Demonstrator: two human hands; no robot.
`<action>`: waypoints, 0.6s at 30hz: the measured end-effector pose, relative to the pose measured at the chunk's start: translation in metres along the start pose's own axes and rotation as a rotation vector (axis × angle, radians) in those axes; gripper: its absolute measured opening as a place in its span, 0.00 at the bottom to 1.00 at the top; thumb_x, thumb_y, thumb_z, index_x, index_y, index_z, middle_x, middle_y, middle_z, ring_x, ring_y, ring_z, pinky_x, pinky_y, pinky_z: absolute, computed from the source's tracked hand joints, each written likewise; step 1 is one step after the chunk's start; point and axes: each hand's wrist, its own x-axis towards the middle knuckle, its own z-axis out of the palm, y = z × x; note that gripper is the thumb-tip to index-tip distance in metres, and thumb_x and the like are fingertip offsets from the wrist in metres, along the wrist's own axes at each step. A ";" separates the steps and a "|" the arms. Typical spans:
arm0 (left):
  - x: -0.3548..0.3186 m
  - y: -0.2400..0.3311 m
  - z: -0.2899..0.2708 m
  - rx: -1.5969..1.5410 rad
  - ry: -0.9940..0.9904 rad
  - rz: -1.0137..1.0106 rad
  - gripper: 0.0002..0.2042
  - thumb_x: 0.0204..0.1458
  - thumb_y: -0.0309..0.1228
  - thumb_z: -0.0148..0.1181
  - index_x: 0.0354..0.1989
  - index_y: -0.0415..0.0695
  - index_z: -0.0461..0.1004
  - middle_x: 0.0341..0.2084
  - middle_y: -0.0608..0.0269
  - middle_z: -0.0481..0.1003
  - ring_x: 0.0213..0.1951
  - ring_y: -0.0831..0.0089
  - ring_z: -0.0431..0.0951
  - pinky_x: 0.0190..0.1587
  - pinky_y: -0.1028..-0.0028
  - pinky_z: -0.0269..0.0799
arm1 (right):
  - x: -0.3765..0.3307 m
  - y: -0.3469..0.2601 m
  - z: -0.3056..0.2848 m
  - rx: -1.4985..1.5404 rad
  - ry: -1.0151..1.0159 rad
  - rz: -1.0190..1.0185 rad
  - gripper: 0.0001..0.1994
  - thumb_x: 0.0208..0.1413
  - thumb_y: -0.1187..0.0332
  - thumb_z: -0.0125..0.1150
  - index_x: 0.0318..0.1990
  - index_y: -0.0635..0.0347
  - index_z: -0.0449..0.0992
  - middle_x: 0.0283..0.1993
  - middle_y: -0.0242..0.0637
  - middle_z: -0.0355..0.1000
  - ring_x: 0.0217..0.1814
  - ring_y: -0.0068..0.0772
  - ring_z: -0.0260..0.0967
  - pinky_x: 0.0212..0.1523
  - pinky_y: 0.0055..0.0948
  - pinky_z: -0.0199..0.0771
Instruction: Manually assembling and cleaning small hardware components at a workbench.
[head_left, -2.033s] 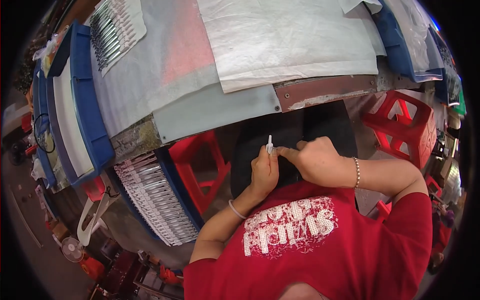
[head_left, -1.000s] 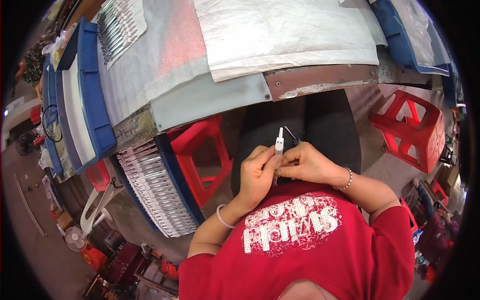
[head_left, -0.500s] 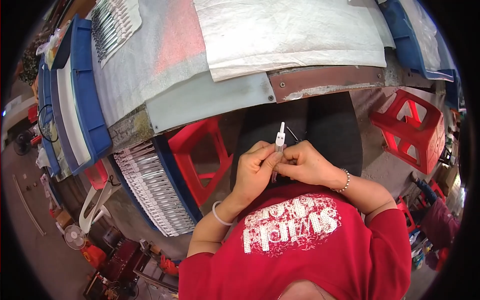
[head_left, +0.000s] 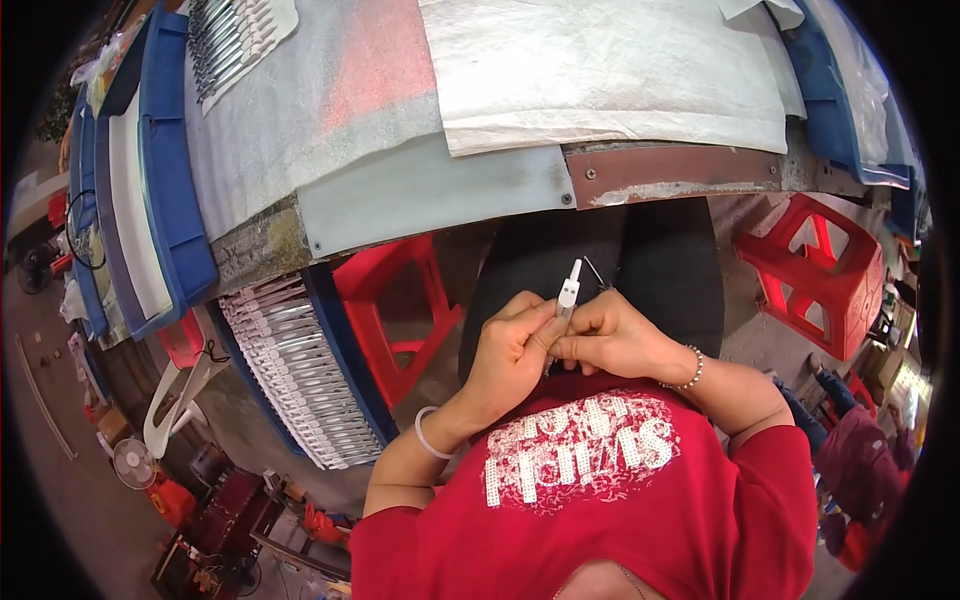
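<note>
Since half a second ago, I am seeing the hands staying put at the centre of the head view while the small white plastic piece (head_left: pixel 569 292) is sitting slightly lower between them, and the camera is barely shifting. In this one view, the left hand (head_left: pixel 512 352) is pinching the lower stem of the piece with narrow, closed fingers (head_left: pixel 540 335), and the right hand (head_left: pixel 612 338) is curling tight against it from the right, its fingertips pressing at the same spot; a thin dark wire (head_left: pixel 594 271) is poking up just beside it. The piece is standing upright, its top clear above the knuckles, over the dark lap below the table edge (head_left: pixel 440 195). I am judging that the grip is taking only the bottom, so a twist could be tipping the piece out and dropping it toward the red stool (head_left: pixel 395 300) at centre left.
</note>
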 end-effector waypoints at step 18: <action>-0.004 -0.009 -0.021 0.098 -0.065 0.019 0.06 0.57 0.23 0.55 0.39 0.36 0.76 0.26 0.60 0.69 0.27 0.73 0.73 0.29 0.75 0.67 | 0.007 -0.008 0.009 0.053 -0.041 0.092 0.11 0.56 0.69 0.61 0.26 0.68 0.78 0.21 0.34 0.73 0.20 0.19 0.69 0.21 0.18 0.68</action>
